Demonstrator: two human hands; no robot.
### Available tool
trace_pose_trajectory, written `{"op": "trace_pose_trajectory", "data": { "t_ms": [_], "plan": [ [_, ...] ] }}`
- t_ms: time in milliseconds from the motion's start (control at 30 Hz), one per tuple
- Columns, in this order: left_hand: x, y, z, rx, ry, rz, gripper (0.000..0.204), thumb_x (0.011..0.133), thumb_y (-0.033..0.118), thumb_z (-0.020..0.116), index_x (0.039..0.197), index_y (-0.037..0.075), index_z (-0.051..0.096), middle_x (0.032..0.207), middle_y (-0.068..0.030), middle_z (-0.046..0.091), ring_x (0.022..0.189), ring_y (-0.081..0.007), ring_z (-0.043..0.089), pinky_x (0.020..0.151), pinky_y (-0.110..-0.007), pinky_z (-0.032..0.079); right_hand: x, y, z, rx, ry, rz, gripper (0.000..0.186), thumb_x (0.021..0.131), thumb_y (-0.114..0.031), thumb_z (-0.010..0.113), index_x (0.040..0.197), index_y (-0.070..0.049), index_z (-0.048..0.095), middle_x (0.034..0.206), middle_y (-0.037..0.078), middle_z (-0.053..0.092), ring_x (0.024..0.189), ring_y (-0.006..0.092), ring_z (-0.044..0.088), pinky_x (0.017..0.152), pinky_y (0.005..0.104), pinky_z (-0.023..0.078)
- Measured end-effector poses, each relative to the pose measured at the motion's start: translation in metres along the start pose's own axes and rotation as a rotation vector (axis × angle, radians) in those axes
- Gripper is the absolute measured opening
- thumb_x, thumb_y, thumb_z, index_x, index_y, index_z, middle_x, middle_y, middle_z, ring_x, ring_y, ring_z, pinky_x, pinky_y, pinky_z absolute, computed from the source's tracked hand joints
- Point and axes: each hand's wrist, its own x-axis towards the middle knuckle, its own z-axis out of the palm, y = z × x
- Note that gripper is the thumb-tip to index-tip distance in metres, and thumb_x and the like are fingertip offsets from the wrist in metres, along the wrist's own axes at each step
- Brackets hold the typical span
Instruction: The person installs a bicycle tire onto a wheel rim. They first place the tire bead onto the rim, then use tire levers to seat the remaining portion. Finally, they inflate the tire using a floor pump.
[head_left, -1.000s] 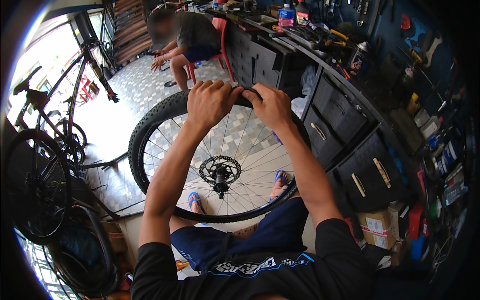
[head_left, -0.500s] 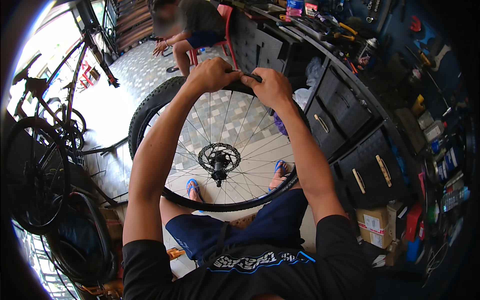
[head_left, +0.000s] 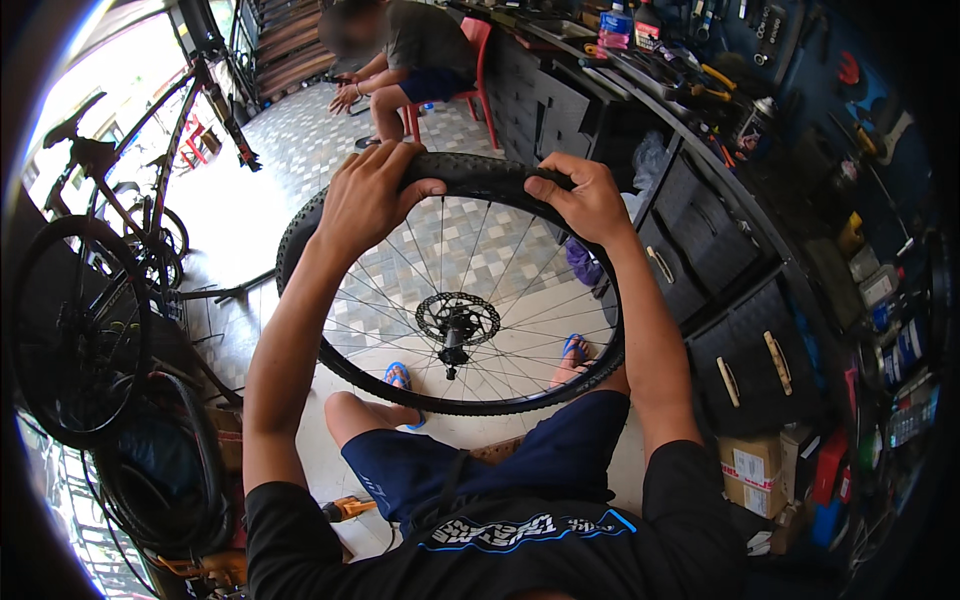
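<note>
Head view: the person's two hands grip the far, upper part of a wheel (head_left: 453, 338) that stands tilted in front of the body, its near edge just beyond the shorts (head_left: 420, 470). The left hand (head_left: 372, 195) is closed over the tire (head_left: 480, 175), fingers across the tread on the far side and the thumb lying along the near sidewall, pointing right. The right hand (head_left: 588, 195) clasps the same tire farther right, its thumb pressed to the near sidewall and pointing left, its fingers bent over the far side. The hands are apart, and a stretch of tire shows between them.

A disc rotor (head_left: 430, 318) sits on the hub at the middle of the spokes. Both feet, in blue sandals (head_left: 398, 375), rest on the floor (head_left: 310, 150); the right foot shows through the spokes. Something purple (head_left: 582, 262) lies beyond the wheel's right side.

Farther off, another person (head_left: 430, 45) sits bent forward on a red chair (head_left: 482, 80). To the left stands a bike (head_left: 147, 238). Along the right runs a bench (head_left: 742, 200) bearing tools (head_left: 700, 88) and bottles (head_left: 614, 28), above dark drawers (head_left: 690, 215). A cardboard box (head_left: 750, 475) stands near, at the right.
</note>
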Motion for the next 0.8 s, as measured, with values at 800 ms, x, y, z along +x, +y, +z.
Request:
{"op": "trace_pose_trajectory", "data": {
  "t_ms": [800],
  "plan": [
    [0.028,0.001,0.057,0.052,-0.094,-0.253,0.040,0.099,0.048,0.058,0.087,0.013,0.072,0.079,-0.0151,0.073,0.076,-0.0372,0.071,0.065,-0.051,0.054,0.054,0.000,0.067,-0.536,0.101,-0.067,0.041,0.094,-0.052,0.064,0.090,-0.012,0.071,0.071,0.018,0.069,0.074,0.0431,0.068,0.063,0.0547,0.051]
  ]
}}
